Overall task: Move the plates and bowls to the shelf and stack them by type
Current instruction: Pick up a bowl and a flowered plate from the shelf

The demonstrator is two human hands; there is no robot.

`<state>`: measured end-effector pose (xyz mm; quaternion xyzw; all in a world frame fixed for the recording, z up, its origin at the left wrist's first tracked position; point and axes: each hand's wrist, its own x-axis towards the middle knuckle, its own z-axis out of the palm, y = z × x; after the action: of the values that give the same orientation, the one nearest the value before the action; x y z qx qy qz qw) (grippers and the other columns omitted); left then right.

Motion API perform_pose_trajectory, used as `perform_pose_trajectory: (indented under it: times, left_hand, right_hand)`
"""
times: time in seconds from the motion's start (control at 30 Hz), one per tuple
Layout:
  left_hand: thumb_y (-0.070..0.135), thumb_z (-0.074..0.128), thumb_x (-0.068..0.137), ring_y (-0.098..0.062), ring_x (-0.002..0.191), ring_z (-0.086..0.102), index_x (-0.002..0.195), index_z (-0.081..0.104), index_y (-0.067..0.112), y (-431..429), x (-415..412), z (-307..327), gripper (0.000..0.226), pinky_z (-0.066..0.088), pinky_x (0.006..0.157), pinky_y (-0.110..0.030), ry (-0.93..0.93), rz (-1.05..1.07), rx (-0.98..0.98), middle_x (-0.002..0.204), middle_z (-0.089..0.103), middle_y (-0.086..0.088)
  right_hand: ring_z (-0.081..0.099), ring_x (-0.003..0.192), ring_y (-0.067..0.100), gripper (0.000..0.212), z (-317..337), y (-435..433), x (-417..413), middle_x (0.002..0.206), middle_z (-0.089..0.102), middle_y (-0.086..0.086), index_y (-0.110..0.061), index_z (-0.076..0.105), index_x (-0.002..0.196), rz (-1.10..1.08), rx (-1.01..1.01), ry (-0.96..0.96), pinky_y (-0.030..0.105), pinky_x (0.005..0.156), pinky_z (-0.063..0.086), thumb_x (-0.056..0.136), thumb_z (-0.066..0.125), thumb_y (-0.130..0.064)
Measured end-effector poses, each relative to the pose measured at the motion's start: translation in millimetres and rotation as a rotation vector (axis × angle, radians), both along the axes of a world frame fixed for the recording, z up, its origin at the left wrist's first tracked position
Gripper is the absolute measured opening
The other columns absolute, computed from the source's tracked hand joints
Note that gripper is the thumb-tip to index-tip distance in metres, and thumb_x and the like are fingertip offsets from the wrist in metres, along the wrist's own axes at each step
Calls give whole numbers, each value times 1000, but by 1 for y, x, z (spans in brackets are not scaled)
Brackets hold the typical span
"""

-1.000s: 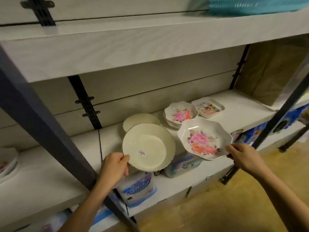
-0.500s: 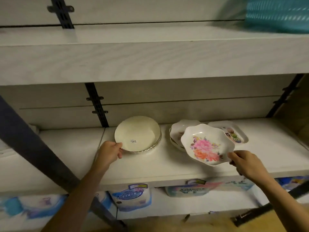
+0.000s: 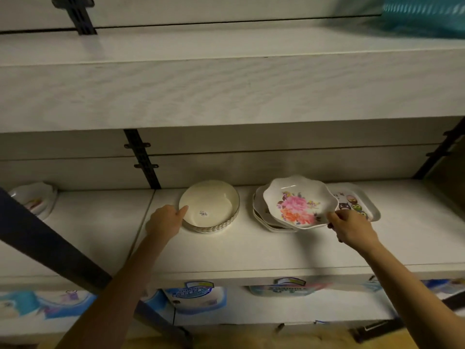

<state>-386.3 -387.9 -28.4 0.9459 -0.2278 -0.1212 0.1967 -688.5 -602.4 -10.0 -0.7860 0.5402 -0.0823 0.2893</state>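
A cream round bowl (image 3: 210, 206) sits on a stack of like bowls on the white shelf (image 3: 251, 248). My left hand (image 3: 164, 219) grips its left rim, thumb on the inner edge. My right hand (image 3: 351, 226) pinches the right rim of a scalloped white plate with a pink flower (image 3: 298, 201). That plate is tilted just above a stack of similar scalloped plates (image 3: 264, 217).
A rectangular tray with owl pictures (image 3: 357, 205) lies right of the plate stack. Another floral dish (image 3: 35, 200) stands at the far left. A dark diagonal post (image 3: 50, 243) crosses at the left. Blue packages (image 3: 193, 297) sit on the shelf below. A teal basket (image 3: 425, 13) is above.
Both hands moved forward onto the shelf. The cream bowl came down onto its stack, and the floral plate moved over the scalloped stack.
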Motion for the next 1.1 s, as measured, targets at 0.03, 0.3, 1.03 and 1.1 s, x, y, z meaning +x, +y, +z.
perform_pose_trajectory:
  times: [0.03, 0.3, 1.03, 1.1]
  left_hand:
    - [48, 37, 93, -34, 90, 64, 90, 67, 2, 1, -2, 3, 55, 48, 81, -36, -42, -28, 20, 91, 70, -20]
    - [35, 38, 96, -27, 72, 62, 70, 52, 11, 24, -15, 22, 39, 50, 70, -34, -208, -216, 47, 78, 67, -14]
    - [47, 46, 88, -28, 78, 65, 67, 49, 23, 109, -66, 40, 32, 54, 82, -43, 95, -229, 8, 80, 68, -14]
    - [48, 45, 87, -25, 75, 64, 69, 53, 21, 126, -70, 38, 34, 54, 82, -43, 91, -191, 32, 77, 65, -10]
  right_hand:
    - [62, 79, 36, 37, -3, -2, 6, 87, 69, 21, -21, 55, 56, 8, -8, 13, 37, 70, 45, 91, 43, -24]
    - [50, 78, 25, 49, -7, -12, 39, 105, 65, 18, -6, 64, 105, 49, -98, 280, 31, 68, 37, 99, 27, -38]
    - [63, 93, 19, 26, 33, 87, 59, 104, 68, -2, -22, 60, 105, 566, -256, 84, 40, 78, 55, 91, 47, -41]
    - [63, 92, 19, 28, 31, 106, 68, 103, 68, -4, -23, 61, 106, 626, -267, 66, 37, 77, 54, 91, 48, -42]
